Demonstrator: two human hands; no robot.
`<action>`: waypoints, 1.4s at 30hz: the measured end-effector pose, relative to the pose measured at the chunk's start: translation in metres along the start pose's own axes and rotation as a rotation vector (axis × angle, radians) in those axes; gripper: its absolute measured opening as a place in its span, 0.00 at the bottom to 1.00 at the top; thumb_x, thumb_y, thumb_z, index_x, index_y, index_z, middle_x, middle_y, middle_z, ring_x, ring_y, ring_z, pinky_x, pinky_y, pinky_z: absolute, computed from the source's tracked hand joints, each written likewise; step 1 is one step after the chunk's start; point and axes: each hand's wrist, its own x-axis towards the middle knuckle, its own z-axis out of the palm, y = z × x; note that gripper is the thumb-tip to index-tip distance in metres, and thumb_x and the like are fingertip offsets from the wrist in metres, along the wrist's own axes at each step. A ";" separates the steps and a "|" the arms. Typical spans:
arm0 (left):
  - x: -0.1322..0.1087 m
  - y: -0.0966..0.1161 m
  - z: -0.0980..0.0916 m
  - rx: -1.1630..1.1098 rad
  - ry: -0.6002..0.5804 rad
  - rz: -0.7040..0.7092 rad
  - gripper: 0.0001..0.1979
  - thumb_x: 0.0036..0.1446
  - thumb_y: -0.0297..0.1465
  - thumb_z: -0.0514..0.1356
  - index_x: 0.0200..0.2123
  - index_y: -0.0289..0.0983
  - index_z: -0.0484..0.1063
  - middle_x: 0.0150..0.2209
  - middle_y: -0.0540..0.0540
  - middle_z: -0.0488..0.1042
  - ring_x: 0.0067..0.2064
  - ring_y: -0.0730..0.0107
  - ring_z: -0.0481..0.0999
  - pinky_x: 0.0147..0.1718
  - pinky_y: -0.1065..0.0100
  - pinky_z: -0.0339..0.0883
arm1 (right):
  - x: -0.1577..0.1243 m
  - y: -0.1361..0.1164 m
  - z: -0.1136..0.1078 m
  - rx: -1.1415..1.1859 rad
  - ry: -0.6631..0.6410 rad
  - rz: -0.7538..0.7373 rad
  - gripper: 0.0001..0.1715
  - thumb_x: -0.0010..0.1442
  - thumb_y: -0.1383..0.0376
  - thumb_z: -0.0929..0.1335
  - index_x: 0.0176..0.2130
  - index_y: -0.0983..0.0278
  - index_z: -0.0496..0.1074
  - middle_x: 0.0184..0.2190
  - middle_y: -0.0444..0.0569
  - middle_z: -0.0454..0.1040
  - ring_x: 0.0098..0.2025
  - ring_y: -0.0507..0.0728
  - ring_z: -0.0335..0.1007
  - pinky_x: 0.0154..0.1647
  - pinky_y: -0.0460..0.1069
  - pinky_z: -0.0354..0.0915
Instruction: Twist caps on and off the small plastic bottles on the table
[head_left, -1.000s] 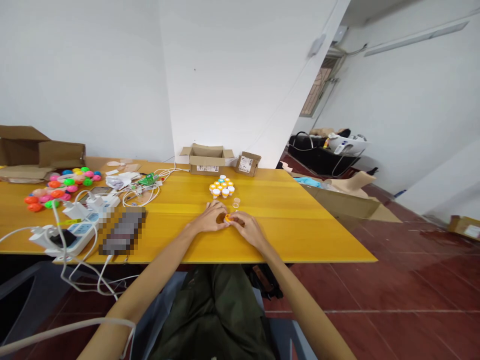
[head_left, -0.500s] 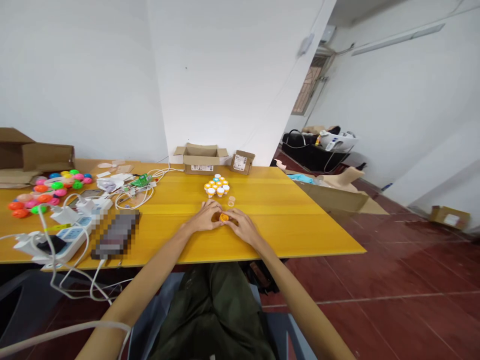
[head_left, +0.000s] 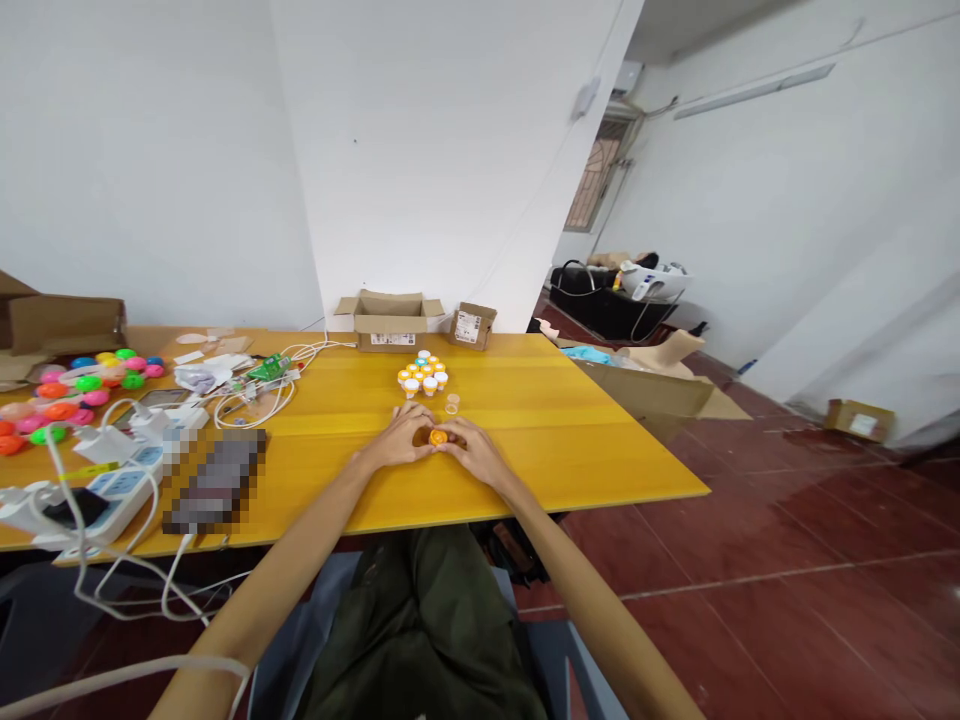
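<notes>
Just above the yellow table (head_left: 570, 440), a small round orange piece (head_left: 438, 437) sits between my two hands. My left hand (head_left: 401, 438) is curled, with thumb and fingers closed at the piece's left side. From the right, my right hand (head_left: 474, 450) pinches it with thumb and fingertips. The fingers hide part of its edge, and its exact kind is too small to tell. Just beyond my hands stands a small clear cup (head_left: 452, 404). Farther back is a tight cluster of little white-topped containers (head_left: 429, 385) with orange parts; at least one top looks blue.
An open cardboard box (head_left: 390, 325) and a smaller box (head_left: 473, 326) stand against the wall. At left lie coloured balls (head_left: 88, 383), a green circuit board (head_left: 270, 367), white cables, a power strip (head_left: 124, 490) and a blurred-out phone (head_left: 217, 482). The table's right edge borders red floor.
The whole view has shifted a little, so the table things appear farther left. Both hands stay around the orange piece, whose round face now shows more fully.
</notes>
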 end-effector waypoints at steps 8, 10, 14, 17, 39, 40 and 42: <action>0.002 -0.002 0.000 -0.005 0.005 0.004 0.11 0.54 0.41 0.61 0.36 0.40 0.73 0.44 0.45 0.71 0.50 0.56 0.65 0.50 0.52 0.59 | 0.001 -0.002 0.000 -0.010 0.015 0.012 0.10 0.58 0.61 0.70 0.42 0.58 0.76 0.36 0.47 0.74 0.36 0.55 0.68 0.40 0.51 0.65; 0.002 -0.003 0.000 -0.002 0.006 0.006 0.10 0.54 0.40 0.61 0.36 0.40 0.73 0.44 0.45 0.72 0.50 0.56 0.65 0.50 0.52 0.59 | 0.001 -0.004 0.000 0.000 0.019 0.022 0.09 0.58 0.61 0.70 0.41 0.59 0.75 0.36 0.47 0.74 0.35 0.55 0.68 0.39 0.50 0.65; 0.002 -0.004 0.001 0.008 0.008 0.000 0.10 0.54 0.39 0.61 0.37 0.41 0.74 0.44 0.45 0.72 0.50 0.55 0.64 0.51 0.51 0.59 | 0.002 -0.005 0.000 0.020 0.023 0.057 0.07 0.57 0.62 0.70 0.37 0.60 0.74 0.34 0.46 0.73 0.34 0.55 0.68 0.38 0.50 0.65; 0.002 -0.003 0.000 0.012 0.000 -0.016 0.10 0.54 0.40 0.61 0.37 0.42 0.74 0.45 0.45 0.72 0.51 0.55 0.64 0.51 0.51 0.59 | 0.004 -0.006 0.001 0.046 0.029 0.080 0.06 0.55 0.63 0.70 0.36 0.61 0.74 0.33 0.46 0.72 0.34 0.54 0.68 0.39 0.50 0.65; 0.001 0.000 -0.001 -0.002 -0.011 -0.028 0.09 0.54 0.39 0.62 0.36 0.42 0.74 0.44 0.46 0.72 0.50 0.56 0.64 0.52 0.51 0.57 | 0.005 -0.001 0.004 0.107 0.015 0.136 0.06 0.56 0.62 0.69 0.36 0.61 0.73 0.32 0.44 0.75 0.33 0.54 0.69 0.37 0.48 0.64; 0.001 0.000 -0.002 -0.004 -0.013 -0.027 0.09 0.54 0.39 0.62 0.36 0.41 0.74 0.44 0.46 0.72 0.50 0.56 0.64 0.52 0.51 0.57 | 0.005 -0.001 0.004 0.103 0.019 0.135 0.06 0.56 0.63 0.69 0.36 0.61 0.73 0.32 0.44 0.75 0.33 0.54 0.69 0.37 0.48 0.64; 0.001 0.001 -0.002 -0.006 -0.018 -0.026 0.10 0.54 0.40 0.62 0.35 0.41 0.74 0.44 0.45 0.72 0.50 0.56 0.64 0.51 0.51 0.57 | 0.005 -0.001 0.004 0.095 0.030 0.136 0.06 0.55 0.63 0.69 0.35 0.62 0.73 0.31 0.44 0.74 0.33 0.54 0.69 0.37 0.49 0.64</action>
